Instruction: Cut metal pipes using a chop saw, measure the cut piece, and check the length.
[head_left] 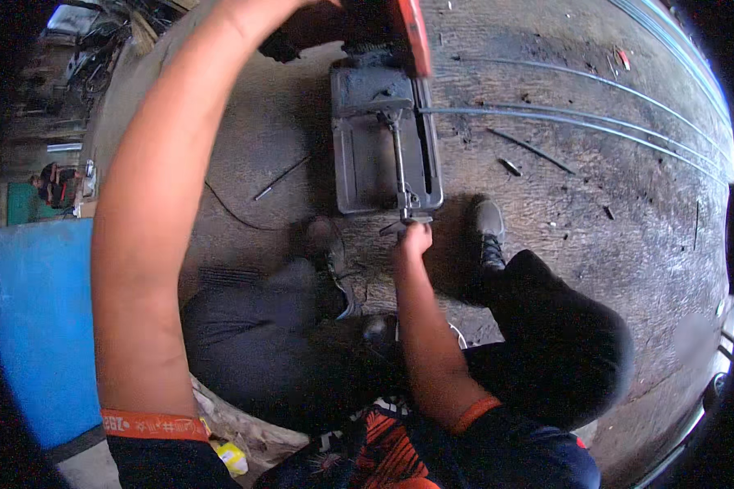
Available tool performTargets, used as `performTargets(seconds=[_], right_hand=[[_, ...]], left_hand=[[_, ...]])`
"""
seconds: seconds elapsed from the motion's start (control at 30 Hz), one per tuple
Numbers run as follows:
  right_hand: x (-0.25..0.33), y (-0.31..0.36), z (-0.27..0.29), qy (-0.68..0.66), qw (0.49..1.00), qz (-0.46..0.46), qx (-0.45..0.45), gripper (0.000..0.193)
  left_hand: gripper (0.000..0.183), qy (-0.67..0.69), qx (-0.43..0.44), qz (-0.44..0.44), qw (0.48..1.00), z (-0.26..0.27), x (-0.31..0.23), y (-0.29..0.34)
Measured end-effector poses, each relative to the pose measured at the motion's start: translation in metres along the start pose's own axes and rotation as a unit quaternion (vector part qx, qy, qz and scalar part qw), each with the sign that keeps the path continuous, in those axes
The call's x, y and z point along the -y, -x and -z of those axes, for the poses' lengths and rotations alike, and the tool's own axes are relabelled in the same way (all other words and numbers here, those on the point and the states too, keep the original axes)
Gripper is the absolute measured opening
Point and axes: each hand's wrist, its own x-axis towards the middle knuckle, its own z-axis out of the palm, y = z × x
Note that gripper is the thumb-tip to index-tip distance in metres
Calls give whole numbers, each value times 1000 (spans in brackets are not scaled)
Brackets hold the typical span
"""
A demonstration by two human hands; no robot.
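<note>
A metal cut-off saw stands on the floor before me, its dark rectangular base between my feet and its red guard tilted up at the top edge. My left hand reaches up beside the saw's head; the picture's edge cuts it off and its fingers are hidden. Low in front, my right hand is closed round the crank handle of the saw's vise. From that handle a screw shaft runs to the vise jaw. Thin metal rods extend right from beside the jaw.
Another long rod and a bundle of pipes lie farther right. Short offcuts, a dark bar and a thin rod, are scattered on the worn floor. A blue panel stands at left; a person sits beyond it.
</note>
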Motion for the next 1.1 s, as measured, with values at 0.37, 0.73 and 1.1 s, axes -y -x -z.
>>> performTargets(seconds=[0.37,0.73,1.1], right_hand=[[-55,78,34,112,969,181,125,37],[2,81,33,393,861,290,143,27],[364,-140,-118,783,307,513,169,29]], left_hand=[[25,1,-46,-6,999,-14,14,-10],[21,-9,-71,12,997,-17,13,-4],[18,38,-90,59,993,-4,3,8]])
